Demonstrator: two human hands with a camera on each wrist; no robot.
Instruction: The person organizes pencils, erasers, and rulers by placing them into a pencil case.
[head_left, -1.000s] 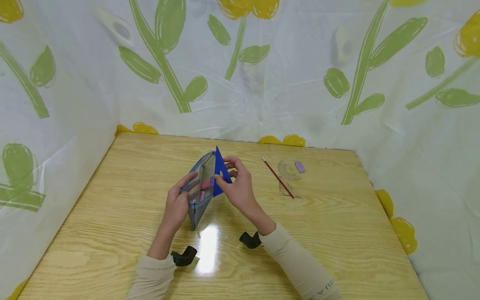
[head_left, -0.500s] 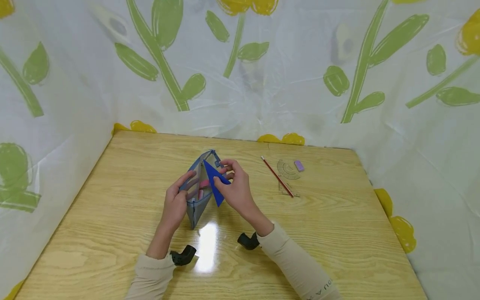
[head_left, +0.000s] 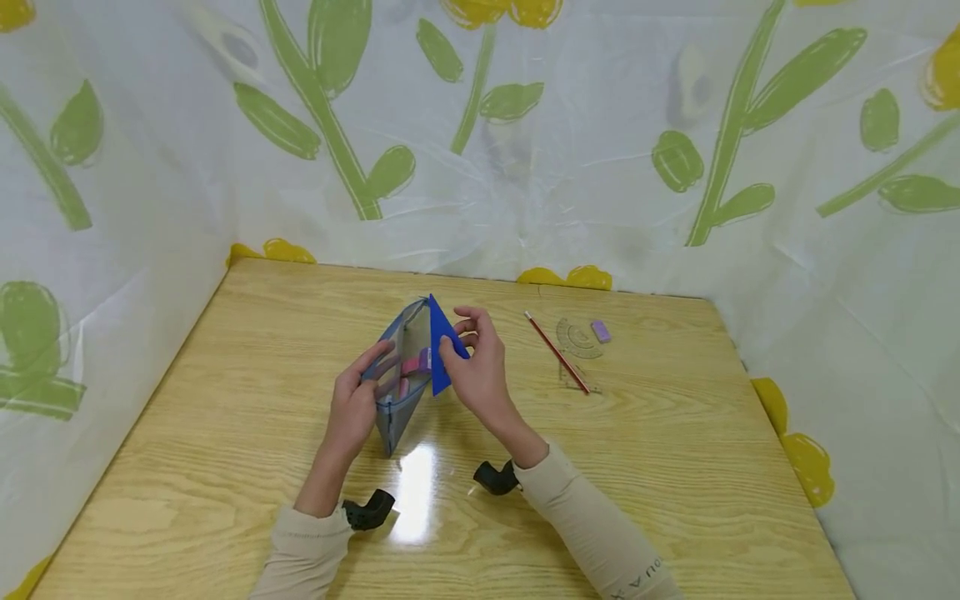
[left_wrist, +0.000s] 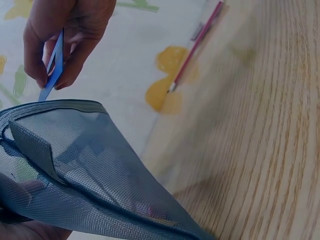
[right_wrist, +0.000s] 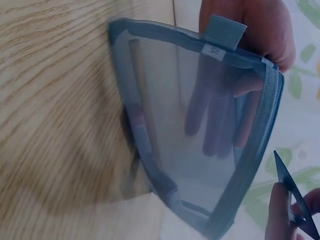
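Remotely, I had the right hand pinching the blue set square just beside the mouth of the mesh pouch, the left hand gripping the pouch's opposite wall. I judged this packing; next called for angling the set square inside, mouth held wide.

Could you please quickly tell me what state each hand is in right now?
Left hand: closed, holding the open mesh pouch.
Right hand: closed, pinching the blue triangle.
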